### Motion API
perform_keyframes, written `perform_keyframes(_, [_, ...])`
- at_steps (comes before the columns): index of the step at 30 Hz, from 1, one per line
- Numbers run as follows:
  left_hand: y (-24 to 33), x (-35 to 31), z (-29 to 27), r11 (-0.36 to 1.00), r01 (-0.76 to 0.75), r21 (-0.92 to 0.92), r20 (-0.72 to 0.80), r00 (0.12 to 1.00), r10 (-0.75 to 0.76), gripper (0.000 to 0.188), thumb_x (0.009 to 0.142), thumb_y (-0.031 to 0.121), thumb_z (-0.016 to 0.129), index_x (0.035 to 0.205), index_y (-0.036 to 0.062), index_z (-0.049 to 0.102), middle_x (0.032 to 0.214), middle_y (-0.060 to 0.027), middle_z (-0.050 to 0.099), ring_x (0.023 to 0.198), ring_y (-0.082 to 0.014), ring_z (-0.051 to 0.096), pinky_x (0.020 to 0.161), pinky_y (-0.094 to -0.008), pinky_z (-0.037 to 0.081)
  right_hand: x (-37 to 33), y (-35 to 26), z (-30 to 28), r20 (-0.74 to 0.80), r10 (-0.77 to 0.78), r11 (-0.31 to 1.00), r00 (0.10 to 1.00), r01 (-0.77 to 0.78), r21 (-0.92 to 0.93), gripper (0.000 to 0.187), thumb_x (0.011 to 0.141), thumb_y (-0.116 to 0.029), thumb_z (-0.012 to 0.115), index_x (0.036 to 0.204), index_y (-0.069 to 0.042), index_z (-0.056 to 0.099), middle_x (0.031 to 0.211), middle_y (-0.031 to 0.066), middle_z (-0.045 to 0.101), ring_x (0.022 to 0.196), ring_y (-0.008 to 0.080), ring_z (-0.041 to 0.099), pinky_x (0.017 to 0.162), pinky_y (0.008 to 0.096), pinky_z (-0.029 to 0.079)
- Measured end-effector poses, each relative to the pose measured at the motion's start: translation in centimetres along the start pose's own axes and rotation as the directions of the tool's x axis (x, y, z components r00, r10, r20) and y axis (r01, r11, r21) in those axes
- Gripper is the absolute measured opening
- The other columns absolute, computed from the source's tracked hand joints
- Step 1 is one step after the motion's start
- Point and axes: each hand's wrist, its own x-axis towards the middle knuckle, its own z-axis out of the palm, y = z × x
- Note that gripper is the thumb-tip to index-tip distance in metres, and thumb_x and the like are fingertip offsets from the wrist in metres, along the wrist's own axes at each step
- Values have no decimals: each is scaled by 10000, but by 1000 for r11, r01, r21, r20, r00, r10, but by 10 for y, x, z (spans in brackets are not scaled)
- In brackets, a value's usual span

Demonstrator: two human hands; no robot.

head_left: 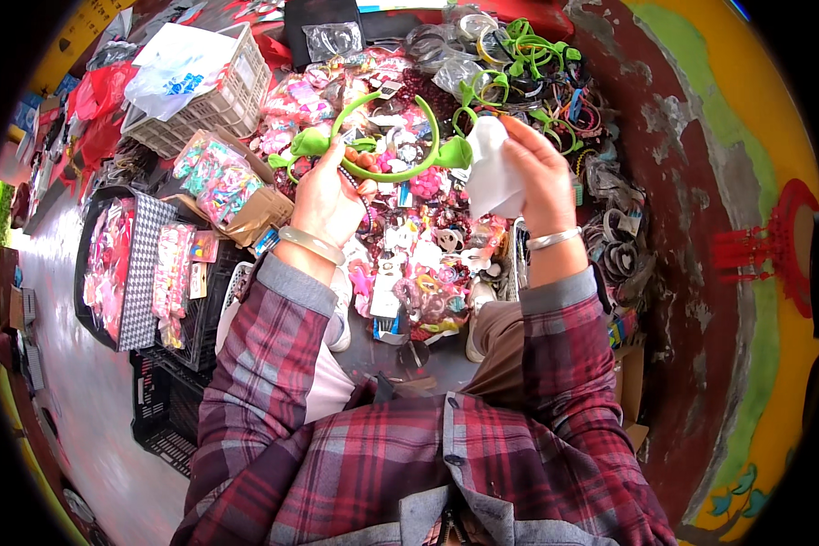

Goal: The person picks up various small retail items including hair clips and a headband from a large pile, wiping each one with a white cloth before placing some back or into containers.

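Note:
My left hand (323, 196) grips a bright green headband (384, 170) with leaf-shaped ends, its arc curving up and to the right in front of me. My right hand (535, 173) holds a white cloth (491, 168) pressed against the right end of the headband. A pale bangle circles my left wrist and a silver one my right wrist. Both sleeves are red plaid. Below the hands lies a dense heap of small hair accessories (419, 250) in pink, red and white.
More green headbands and dark bands (528, 64) pile at the upper right. A white plastic basket (223, 105) with a plastic bag sits at upper left. A cardboard box of clips (218, 177) and black crates (191, 318) stand at the left. A painted wall (701, 227) curves along the right.

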Motion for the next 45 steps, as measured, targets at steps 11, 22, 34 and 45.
perform_keyframes(11, [-10, -10, 17, 990, 126, 56, 242, 961, -136, 335, 955, 264, 326, 1067, -7, 488, 959, -125, 567, 819, -166, 528, 579, -226, 366, -34, 25, 47, 435, -255, 552, 864, 499, -668, 188, 720, -76, 626, 907, -62, 630, 773, 118, 577, 697, 307, 585, 616, 355, 472])
perform_keyframes(22, [-1, -9, -7, 878, -162, 450, 264, 964, 43, 314, 927, 243, 436, 1113, -2, 499, 994, -75, 582, 890, -129, 562, 626, -213, 412, -13, 19, 28, 152, 155, 975, 976, -127, -180, 131, 813, -93, 595, 915, -13, 612, 781, -2, 598, 696, 76, 541, 621, 204, 423])
perform_keyframes(34, [97, -222, -86, 653, -613, 444, -55, 709, 703, 321, 940, 328, 395, 920, 31, 513, 765, -66, 588, 689, -115, 532, 621, -238, 402, 6, 83, -2, 272, 305, 932, 913, -226, -284, 161, 825, -107, 609, 961, -22, 591, 819, 13, 598, 699, 109, 560, 604, 225, 442])
perform_keyframes(45, [33, -446, -367, 621, 82, 780, -586, 444, 678, 192, 836, 169, 567, 886, -1, 643, 820, -46, 632, 765, -126, 569, 707, -239, 428, -38, 96, 16, 172, 436, 836, 883, -326, -442, 223, 825, -146, 609, 990, 0, 574, 848, 71, 607, 715, 185, 597, 621, 304, 496])
